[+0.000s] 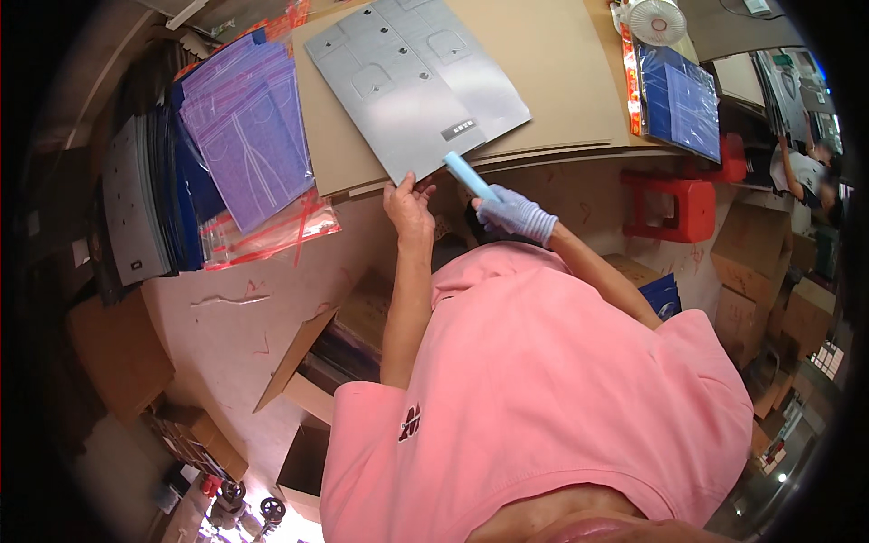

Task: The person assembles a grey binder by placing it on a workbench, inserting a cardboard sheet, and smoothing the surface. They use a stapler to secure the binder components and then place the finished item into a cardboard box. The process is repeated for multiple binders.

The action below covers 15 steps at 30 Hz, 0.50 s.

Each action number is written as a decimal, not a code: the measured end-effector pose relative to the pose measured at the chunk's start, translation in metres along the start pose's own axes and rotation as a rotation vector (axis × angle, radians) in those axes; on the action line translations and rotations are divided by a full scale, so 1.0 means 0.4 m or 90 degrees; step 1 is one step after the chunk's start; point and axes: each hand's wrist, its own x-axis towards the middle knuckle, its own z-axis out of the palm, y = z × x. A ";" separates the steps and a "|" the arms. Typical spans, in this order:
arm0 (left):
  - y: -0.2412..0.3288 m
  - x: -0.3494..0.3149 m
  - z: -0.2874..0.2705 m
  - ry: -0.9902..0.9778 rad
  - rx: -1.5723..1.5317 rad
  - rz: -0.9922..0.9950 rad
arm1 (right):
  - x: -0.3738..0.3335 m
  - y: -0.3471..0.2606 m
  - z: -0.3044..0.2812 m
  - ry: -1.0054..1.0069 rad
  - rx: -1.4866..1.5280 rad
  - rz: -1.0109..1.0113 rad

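Head view, left hand: the bare left hand [409,206] sits just above centre, fingers curled onto the near corner of the grey sheet [416,86], pinching its edge.
Head view, right hand: the right hand [514,214], in a pale knitted glove, is closed around a light blue tool [471,176] that pokes up toward 11 o'clock, its tip touching the sheet's near edge.
Grey sheet: a flat grey die-cut card with punched holes and a small dark label, lying tilted at 12 o'clock on the table.
Surface: a brown cardboard-covered table [561,72] fills the top, several board layers showing at its front edge.
Left stack: at 10 o'clock, purple printed sheets [249,127] rest on clear red-trimmed bags [272,231], with dark blue and grey sheets fanned out beside them.
Right stack: at 1 o'clock, blue sheets in clear wrap [679,100]; a small white fan [656,20] just above.
Room: red plastic stool [674,204] at 2 o'clock, cardboard boxes [760,253] at 3 o'clock, another person's arm far right.
Floor: pale, with an open box [317,357] at 8 o'clock.
Foreground: the person's pink shirt [543,389] fills the lower half.
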 end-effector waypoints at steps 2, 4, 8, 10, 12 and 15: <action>-0.006 -0.004 0.003 0.000 0.008 -0.009 | 0.012 0.002 0.030 0.012 -0.040 -0.025; -0.007 -0.009 0.008 0.007 0.018 -0.008 | 0.023 -0.007 0.052 0.021 -0.025 -0.013; -0.009 -0.007 0.002 0.018 0.027 -0.010 | 0.028 -0.023 0.074 0.030 -0.009 -0.007; -0.008 -0.011 0.002 0.018 0.029 -0.012 | 0.032 -0.026 0.080 0.048 -0.027 -0.013; -0.009 -0.012 0.001 0.016 0.038 -0.019 | 0.033 -0.028 0.085 0.080 -0.051 -0.018; -0.017 -0.002 -0.005 0.001 0.073 -0.035 | 0.027 -0.039 0.082 0.114 -0.053 -0.028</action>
